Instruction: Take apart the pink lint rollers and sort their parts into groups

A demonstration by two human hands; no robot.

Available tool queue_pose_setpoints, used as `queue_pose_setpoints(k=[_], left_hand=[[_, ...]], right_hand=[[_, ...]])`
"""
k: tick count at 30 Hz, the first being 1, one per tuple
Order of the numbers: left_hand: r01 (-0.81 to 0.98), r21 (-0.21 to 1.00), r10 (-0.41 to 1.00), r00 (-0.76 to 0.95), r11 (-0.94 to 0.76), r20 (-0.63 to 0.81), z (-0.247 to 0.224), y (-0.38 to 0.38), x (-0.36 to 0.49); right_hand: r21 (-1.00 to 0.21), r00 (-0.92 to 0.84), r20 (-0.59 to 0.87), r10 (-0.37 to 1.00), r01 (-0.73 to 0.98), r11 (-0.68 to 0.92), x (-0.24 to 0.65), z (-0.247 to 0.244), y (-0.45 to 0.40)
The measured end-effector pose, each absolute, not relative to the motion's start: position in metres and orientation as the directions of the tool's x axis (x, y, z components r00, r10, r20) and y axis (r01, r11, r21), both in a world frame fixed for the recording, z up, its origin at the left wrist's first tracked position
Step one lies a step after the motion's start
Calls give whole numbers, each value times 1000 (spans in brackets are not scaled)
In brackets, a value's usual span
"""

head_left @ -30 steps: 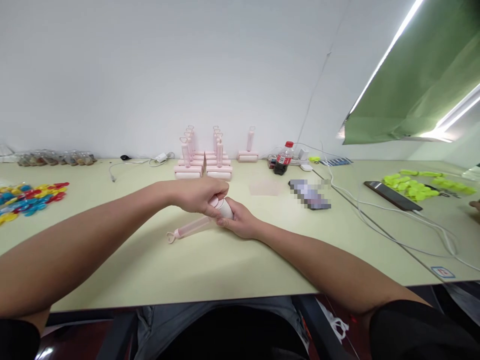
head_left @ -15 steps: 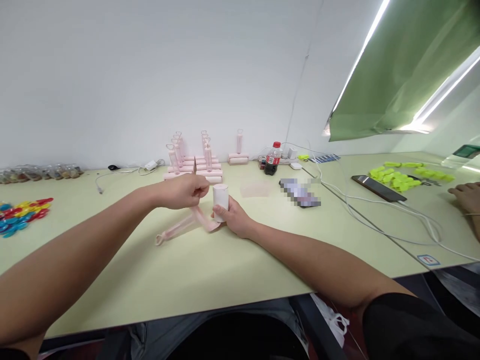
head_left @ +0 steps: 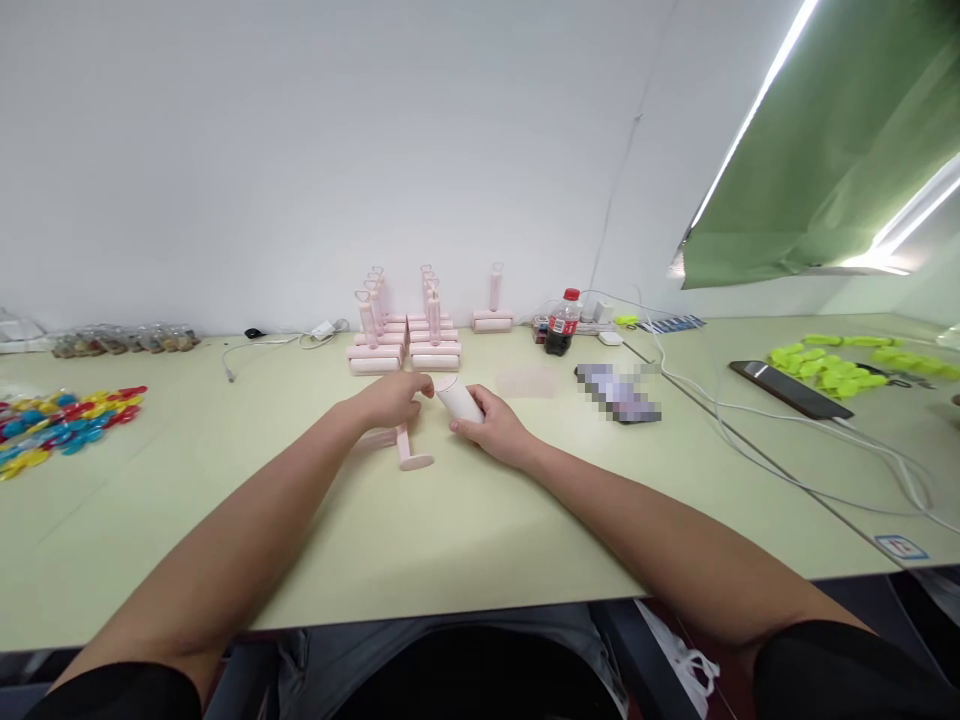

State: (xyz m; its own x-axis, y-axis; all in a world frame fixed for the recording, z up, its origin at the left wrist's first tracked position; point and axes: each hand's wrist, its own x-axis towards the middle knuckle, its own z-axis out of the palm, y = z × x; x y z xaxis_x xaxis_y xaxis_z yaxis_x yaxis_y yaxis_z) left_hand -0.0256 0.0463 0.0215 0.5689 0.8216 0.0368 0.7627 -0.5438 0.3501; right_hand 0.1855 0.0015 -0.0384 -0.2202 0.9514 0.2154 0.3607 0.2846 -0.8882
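My right hand (head_left: 499, 425) is wrapped around a white lint roll (head_left: 460, 400), which is tilted with its round end toward my left hand. My left hand (head_left: 396, 398) is beside that end, fingers bent and the index finger apart from the thumb; I see nothing between them. Below it, a pink lint roller handle (head_left: 403, 445) lies on the table, its flat disc end toward me and its grip partly hidden by my left wrist.
Several pink lint rollers (head_left: 435, 345) stand at the back by the wall. A cola bottle (head_left: 562, 322), a blurred-out phone (head_left: 619, 393) and cables (head_left: 720, 405) are to the right. Colourful plastic pieces (head_left: 71, 425) lie left, yellow-green pieces (head_left: 821, 368) far right.
The lint roll has gone from upright to tilted in my right hand. My left fingers have loosened from a closed shape. The handle, blurred before, now lies still.
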Motion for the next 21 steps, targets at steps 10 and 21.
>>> queue_pose_setpoints(k=[10,21], left_hand=[[560,664,842,499,-495,206,13,-11,-29],[586,654,836,532,-479,135,13,-3,-37]], right_hand=[[-818,-532,111,839,431,381,209,-26,13],[-930,-511,25,859,304,208,217,-31,22]])
